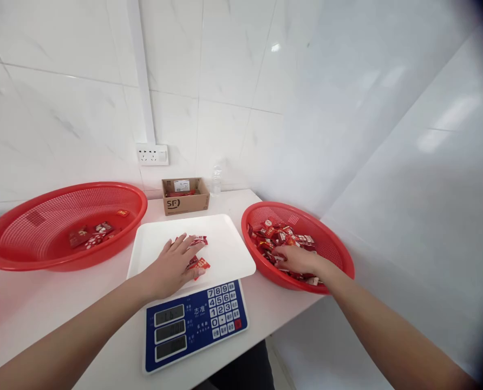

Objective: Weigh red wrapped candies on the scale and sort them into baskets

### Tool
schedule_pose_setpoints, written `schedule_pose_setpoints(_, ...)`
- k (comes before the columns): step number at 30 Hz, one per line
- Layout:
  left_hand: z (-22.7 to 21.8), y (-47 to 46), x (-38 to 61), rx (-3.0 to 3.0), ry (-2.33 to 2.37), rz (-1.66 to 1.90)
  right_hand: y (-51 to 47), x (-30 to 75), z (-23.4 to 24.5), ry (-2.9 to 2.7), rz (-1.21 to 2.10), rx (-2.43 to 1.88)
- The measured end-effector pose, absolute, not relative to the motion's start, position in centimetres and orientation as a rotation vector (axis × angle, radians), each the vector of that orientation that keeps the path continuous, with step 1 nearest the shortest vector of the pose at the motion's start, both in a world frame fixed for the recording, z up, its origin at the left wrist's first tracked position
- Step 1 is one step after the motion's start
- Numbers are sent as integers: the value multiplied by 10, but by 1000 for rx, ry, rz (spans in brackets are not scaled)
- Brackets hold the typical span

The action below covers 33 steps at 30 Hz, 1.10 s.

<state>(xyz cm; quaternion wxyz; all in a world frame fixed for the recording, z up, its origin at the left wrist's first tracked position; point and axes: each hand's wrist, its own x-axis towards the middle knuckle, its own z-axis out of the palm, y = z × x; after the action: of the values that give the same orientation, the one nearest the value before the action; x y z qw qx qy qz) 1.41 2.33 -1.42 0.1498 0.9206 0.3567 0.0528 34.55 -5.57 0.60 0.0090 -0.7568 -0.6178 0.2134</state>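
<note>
My left hand [174, 271] lies with fingers spread over a few small red wrapped packets [203, 264] on the white tray [229, 254] of a weighing scale. Parts of these packets are hidden beneath the palm and fingers. In the red plastic basket [339, 252] on the right, my right hand [296, 259] reaches into a heap of red and brown wrapped packets [272, 230]. Its fingers are bent and closed among the packets; what they grip is hidden. The scale's blue panel [196, 319], with number keys and displays, faces me below the tray.
Another red basket [26, 216] on the left has several packets [93, 235] at its bottom. A small cardboard box [187, 203] with red items and a clear plastic bottle [216, 180] stand by the tiled wall. The table [266, 309] ends at front right.
</note>
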Motion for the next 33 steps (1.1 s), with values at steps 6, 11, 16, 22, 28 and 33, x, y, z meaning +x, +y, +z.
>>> schedule_pose_setpoints(6,-18,30,21,2680,1025,15,-55,349,-19,-1923,775,-2404)
schedule_pose_setpoints(11,-14,34,18,2666,1011,-6,-43,351,-25,-1820,690,-2454)
schedule_pose_setpoints(16,-8,32,17,2637,1000,-46,-39,352,-5,-1703,513,-2375)
schedule_pose_setpoints(22,-2,24,7,2551,1019,27,-23,295,28,-1756,545,-1991)
schedule_pose_setpoints(28,4,8,-22,2521,1098,113,-8,222,11,-1988,743,-1660)
schedule_pose_setpoints(33,-3,-3,-35,2499,1084,171,-12,197,-10,-2173,747,-1617)
